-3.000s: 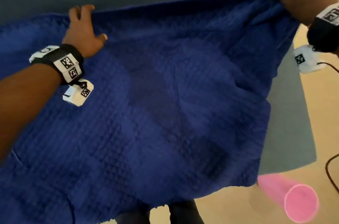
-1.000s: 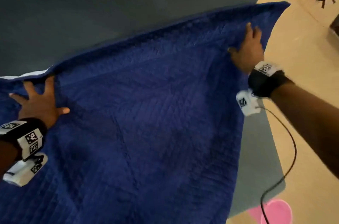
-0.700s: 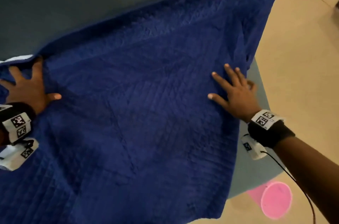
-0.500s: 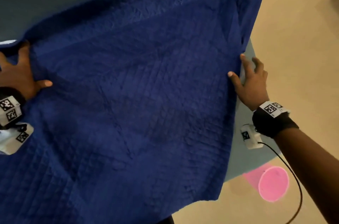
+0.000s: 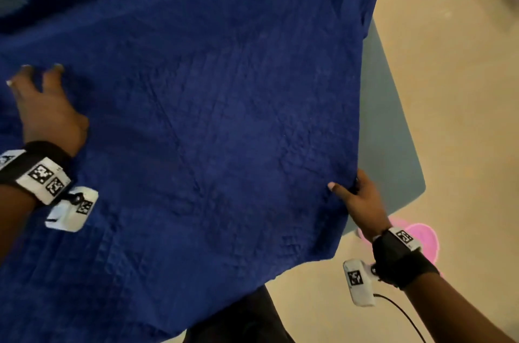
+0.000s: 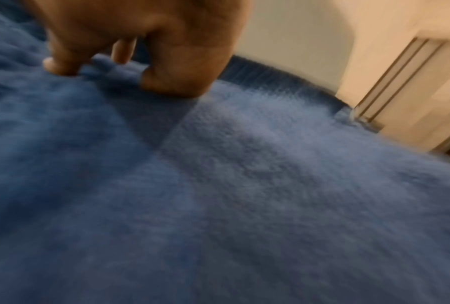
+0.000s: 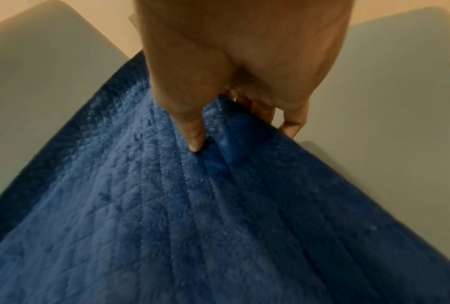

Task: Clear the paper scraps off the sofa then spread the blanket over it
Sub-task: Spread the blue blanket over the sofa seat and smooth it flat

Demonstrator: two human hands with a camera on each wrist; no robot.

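Note:
A dark blue quilted blanket lies spread across the grey sofa. My left hand rests on its left part with the fingers spread; in the left wrist view the left hand's fingertips press into the blanket. My right hand pinches the blanket's right edge near the front corner. In the right wrist view its thumb lies on top of the blanket with the other fingers curled under the hem. No paper scraps show.
A strip of bare sofa seat shows to the right of the blanket. A pink round container stands on the beige floor by the sofa's front corner. A black cable hangs from my right wrist. My dark trousers are below the blanket's hem.
My right hand slid down the blanket's right edge toward the front corner and took hold of it. My left hand stayed on the blanket at the left.

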